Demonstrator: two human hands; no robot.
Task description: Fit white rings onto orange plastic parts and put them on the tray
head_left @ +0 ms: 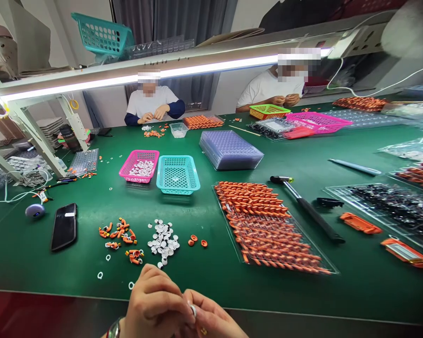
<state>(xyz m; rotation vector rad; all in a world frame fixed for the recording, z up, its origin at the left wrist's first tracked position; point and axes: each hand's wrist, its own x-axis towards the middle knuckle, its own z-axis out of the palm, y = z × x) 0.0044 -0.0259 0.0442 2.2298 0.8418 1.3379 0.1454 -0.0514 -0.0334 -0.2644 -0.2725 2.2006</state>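
My left hand (157, 300) and my right hand (213, 315) meet at the table's front edge, fingers closed in a pinch. Between their fingertips is a small white round piece (193, 310), mostly covered by the fingers. A bit of gold-coloured material (203, 331) shows below, by the right fingers. Beyond the left hand lies a pile of small white round caps (164, 240). Left of it are several small orange parts with yellow ends (121, 232), and a few white rings (100, 275) lie nearer me. Small orange cups (204, 243) sit right of the caps.
A clear tray of orange parts (264, 225) lies right, beside a black-handled hammer (315, 213). Farther back stand a pink basket (124, 174), a teal basket (178, 191) and stacked clear trays (231, 150). A phone (64, 227) lies left. Two people work across the table.
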